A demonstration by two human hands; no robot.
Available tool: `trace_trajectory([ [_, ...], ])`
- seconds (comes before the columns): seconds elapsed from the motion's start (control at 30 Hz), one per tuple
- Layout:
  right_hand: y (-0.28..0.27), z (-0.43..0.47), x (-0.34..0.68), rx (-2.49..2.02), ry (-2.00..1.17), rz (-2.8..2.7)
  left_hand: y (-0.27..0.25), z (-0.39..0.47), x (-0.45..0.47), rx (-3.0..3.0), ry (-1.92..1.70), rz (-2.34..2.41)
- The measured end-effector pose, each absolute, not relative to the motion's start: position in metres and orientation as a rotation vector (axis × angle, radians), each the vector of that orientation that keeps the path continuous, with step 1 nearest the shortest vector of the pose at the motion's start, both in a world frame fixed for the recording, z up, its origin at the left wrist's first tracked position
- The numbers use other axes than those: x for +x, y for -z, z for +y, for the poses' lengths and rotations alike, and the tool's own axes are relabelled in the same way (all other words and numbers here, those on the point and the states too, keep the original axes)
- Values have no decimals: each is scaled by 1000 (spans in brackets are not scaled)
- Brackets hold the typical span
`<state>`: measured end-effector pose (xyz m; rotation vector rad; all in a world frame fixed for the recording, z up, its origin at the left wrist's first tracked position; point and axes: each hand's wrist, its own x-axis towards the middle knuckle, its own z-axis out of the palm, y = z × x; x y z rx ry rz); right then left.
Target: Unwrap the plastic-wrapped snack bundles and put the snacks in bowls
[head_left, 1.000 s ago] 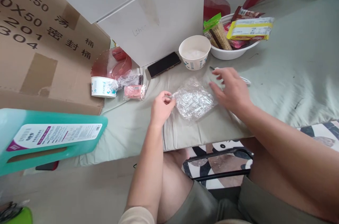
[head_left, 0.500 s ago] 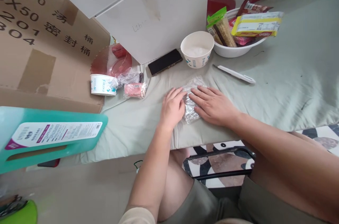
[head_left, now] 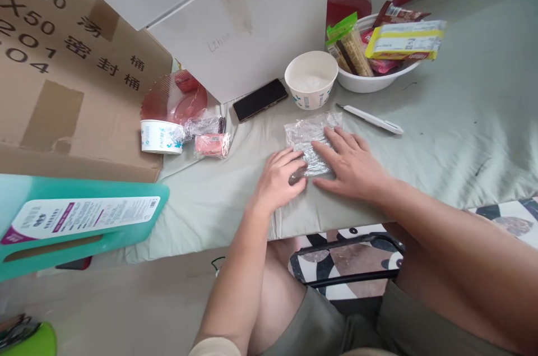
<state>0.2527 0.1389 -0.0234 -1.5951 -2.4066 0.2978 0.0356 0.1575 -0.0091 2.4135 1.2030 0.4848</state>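
A crinkled clear plastic wrapper (head_left: 313, 146) lies flat on the pale green cloth. Across its right side rests my right hand (head_left: 351, 165), fingers stretched and spread, thumb apart. My left hand (head_left: 281, 176) touches the wrapper's lower left edge with bent fingertips; a gap shows between thumb and forefinger, so it is open. Behind the wrapper stands a white paper bowl (head_left: 311, 99) with something whitish inside. To the right lies a white pen-like utility knife (head_left: 372, 119), its tip toward the bowl.
A black phone (head_left: 260, 100) lies by a white box (head_left: 269, 25). Snack packets fill a white basin (head_left: 370, 84) at back right. On the left are a paper bowl (head_left: 162, 137), a pink wrapped packet (head_left: 211, 144), a cardboard carton (head_left: 96, 126) and a teal jug (head_left: 138, 230).
The wrapper has turned and shifted slightly right, now lying wider. My right hand moved right with it, and my left hand slid down to its lower left edge, thumb parting from the fingers.
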Motion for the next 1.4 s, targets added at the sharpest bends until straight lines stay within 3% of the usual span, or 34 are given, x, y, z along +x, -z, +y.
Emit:
trace_trajectory([
  [0.23, 23, 146, 268, -1237, -359, -2245, 10, 165, 34, 2003, -845, 1312],
  [0.4, 16, 150, 270, -1207, -744, -2036, 1, 162, 30, 1858, -730, 1210],
  [0.6, 6, 149, 270, -1216, -960, -1785, 5, 166, 33, 1955, -724, 1156],
  [0.8, 5, 152, 270, -1198, -703, -1897, 5, 167, 35, 1953, -781, 1385],
  [1.13, 10, 151, 270, -1429, -708, -1878, 12, 167, 27, 1788, -695, 1440],
  [1.4, 25, 153, 264, -1449, -482, -2014, 15, 176, 33, 1678, -781, 1542],
])
